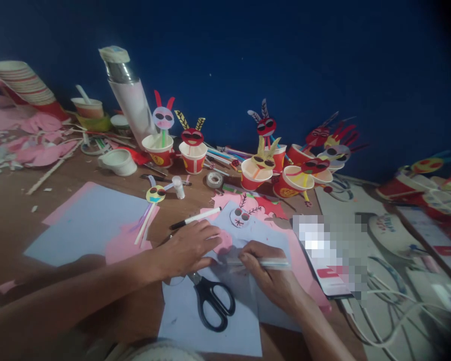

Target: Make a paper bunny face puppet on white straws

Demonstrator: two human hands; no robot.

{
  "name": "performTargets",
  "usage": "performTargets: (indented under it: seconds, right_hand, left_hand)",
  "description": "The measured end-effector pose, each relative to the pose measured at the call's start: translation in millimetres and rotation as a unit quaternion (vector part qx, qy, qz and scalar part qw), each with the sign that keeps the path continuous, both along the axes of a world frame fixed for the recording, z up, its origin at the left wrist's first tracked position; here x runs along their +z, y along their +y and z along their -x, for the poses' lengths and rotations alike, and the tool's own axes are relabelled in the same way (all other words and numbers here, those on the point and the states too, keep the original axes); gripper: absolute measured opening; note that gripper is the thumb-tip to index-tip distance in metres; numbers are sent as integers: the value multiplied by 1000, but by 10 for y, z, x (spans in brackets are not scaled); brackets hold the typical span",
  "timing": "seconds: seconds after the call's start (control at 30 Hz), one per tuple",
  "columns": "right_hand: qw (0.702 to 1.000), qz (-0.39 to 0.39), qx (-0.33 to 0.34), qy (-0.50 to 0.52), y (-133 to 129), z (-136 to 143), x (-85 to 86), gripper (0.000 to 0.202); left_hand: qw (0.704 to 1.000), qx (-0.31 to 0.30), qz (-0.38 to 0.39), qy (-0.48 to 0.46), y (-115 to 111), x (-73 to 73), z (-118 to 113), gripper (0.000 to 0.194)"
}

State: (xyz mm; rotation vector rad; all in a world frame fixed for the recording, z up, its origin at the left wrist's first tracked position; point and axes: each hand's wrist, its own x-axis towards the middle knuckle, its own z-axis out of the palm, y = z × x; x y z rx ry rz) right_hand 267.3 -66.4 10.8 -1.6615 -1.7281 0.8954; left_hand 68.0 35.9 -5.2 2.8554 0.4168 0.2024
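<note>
My left hand (190,246) lies across the papers with its fingers stretched out and apart, their tips at the edge of a pink paper circle (224,241). My right hand (272,276) is closed round a pale slim stick (276,262), held nearly level; blur hides its exact kind. Under both hands are bluish-white paper sheets (214,333). Black-handled scissors (215,303) rest there, their blades partly covered by my left hand. Beyond the hands lie a white paper face (240,216) with dark glasses and feelers, and a white marker (197,218) with a black end.
Red paper cups (193,159) with paper-faced puppets stand along the back. A tape roll (214,179), small white bottle (178,187) and yellow-faced puppet (156,194) lie nearer. At right are a phone (323,255) and white cables (379,343); at back left, a flask (130,100).
</note>
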Motion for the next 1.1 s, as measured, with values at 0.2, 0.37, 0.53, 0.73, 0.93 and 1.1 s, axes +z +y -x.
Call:
performTargets:
  seconds: [0.2, 0.37, 0.53, 0.73, 0.93, 1.1]
  right_hand:
    - [992, 2, -123, -5, -2, -47, -43, 35]
    - [988, 19, -150, 32, 26, -43, -115, 38]
    - [982, 15, -174, 74, 39, -50, -65, 41]
    - [985, 40, -143, 82, 18, -8, -61, 41]
    - [982, 32, -164, 83, 40, 30, -168, 40]
    - [983, -1, -147, 108, 35, 46, -180, 36]
  left_hand:
    - [999, 21, 23, -9, 9, 2, -46, 37]
    - [999, 29, 29, -19, 13, -26, -53, 38]
    - [998, 33, 40, -37, 15, -62, -49, 39]
    - [997, 30, 43, -47, 24, -92, -45, 35]
    - [998, 29, 44, -47, 33, -92, -58, 36]
    - [997, 27, 59, -52, 31, -83, -49, 32]
